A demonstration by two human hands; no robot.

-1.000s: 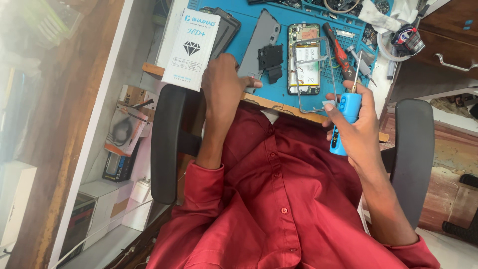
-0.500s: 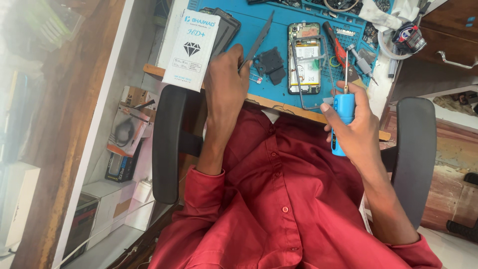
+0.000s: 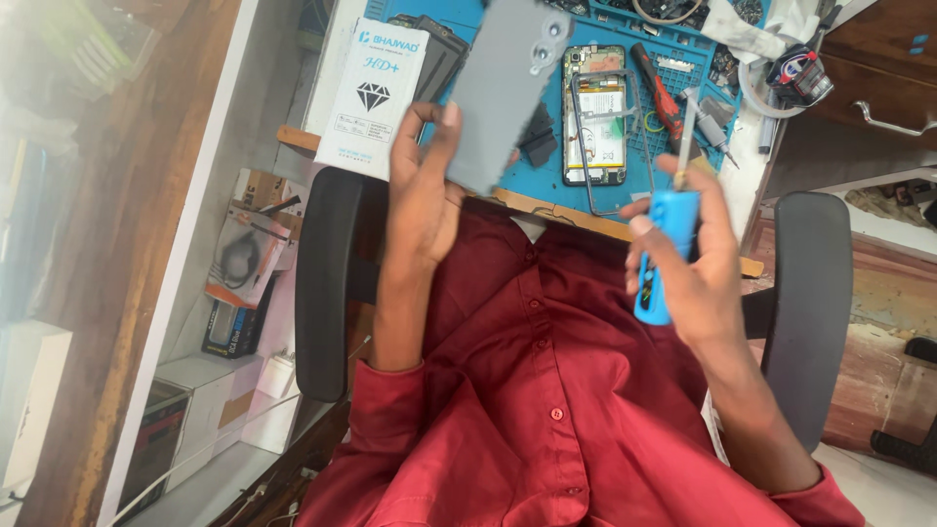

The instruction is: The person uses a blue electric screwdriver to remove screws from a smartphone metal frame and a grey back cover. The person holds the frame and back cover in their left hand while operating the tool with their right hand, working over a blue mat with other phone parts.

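Note:
My left hand (image 3: 427, 185) holds a grey phone back cover (image 3: 508, 93) up off the bench, its flat face turned toward me, camera cut-out at the top. In my right hand (image 3: 698, 259) is a blue-handled screwdriver (image 3: 664, 249), tip pointing up toward the bench. Between the hands, on the blue work mat (image 3: 639, 190), lies an opened phone (image 3: 595, 112) with its battery and board showing, and a thin phone frame (image 3: 610, 146) rests over it. A small black part (image 3: 539, 146) lies left of the phone.
A white flat box (image 3: 376, 88) lies at the mat's left edge. A red-handled tool (image 3: 659, 98), a small screwdriver and loose cables crowd the mat's right side. Black chair armrests (image 3: 327, 278) flank my red shirt. Shelves with small boxes (image 3: 234, 293) stand to the left.
My left hand has lifted the grey back cover off the mat and turned it from edge-on to face me. The right hand with the screwdriver has shifted slightly lower.

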